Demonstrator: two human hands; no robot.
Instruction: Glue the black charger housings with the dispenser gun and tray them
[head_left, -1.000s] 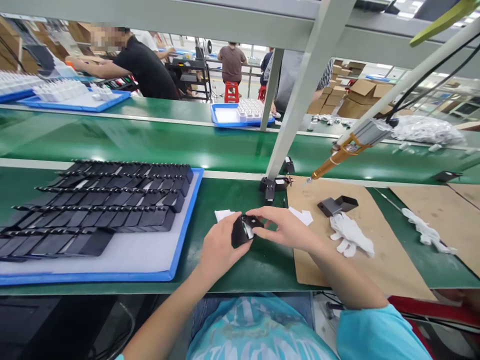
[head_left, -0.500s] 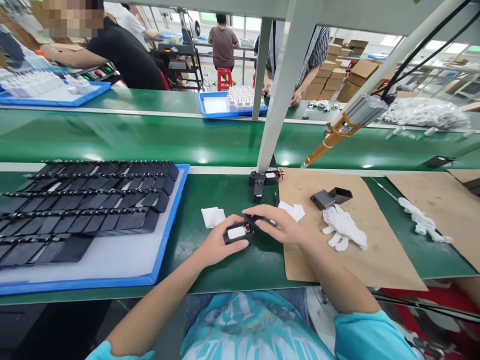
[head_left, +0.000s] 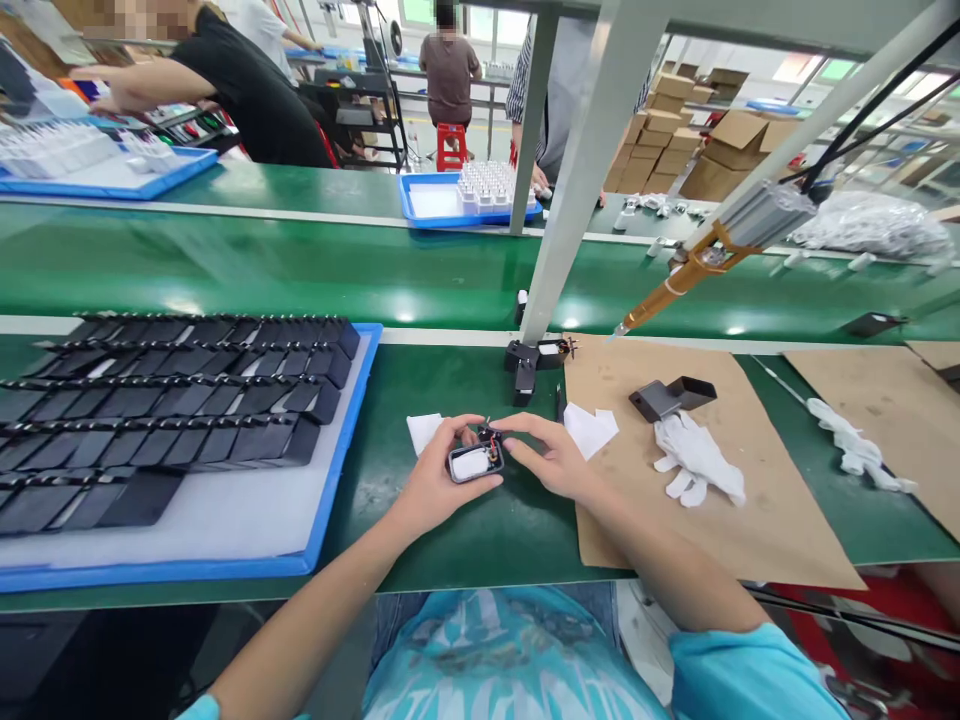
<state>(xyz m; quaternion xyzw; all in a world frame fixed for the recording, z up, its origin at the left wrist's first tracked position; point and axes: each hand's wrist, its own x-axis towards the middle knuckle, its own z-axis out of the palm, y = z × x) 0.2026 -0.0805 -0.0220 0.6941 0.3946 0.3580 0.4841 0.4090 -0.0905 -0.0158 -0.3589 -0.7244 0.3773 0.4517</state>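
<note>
My left hand (head_left: pixel 433 478) grips a small black open case (head_left: pixel 475 462) with a white block and red wires inside, its open side facing up. My right hand (head_left: pixel 551 455) pinches the case's right end with thumb and forefinger. Both hands hover over the green bench (head_left: pixel 465 530) just in front of me. A white paper piece (head_left: pixel 424 431) lies behind my left hand, another white paper piece (head_left: pixel 592 428) beside my right.
A blue tray (head_left: pixel 330 480) with rows of black cases (head_left: pixel 187 400) fills the left. Cardboard sheet (head_left: pixel 697 540) lies right, bearing a black shell (head_left: pixel 670 397) and white glove (head_left: pixel 697 465). A hanging screwdriver (head_left: pixel 675 285) and a post (head_left: pixel 577 200) stand behind. People work across the conveyor.
The case has been turned in my hands from edge-on to open side up. Both hands shifted slightly; my right fingers closed in on the case's right end.
</note>
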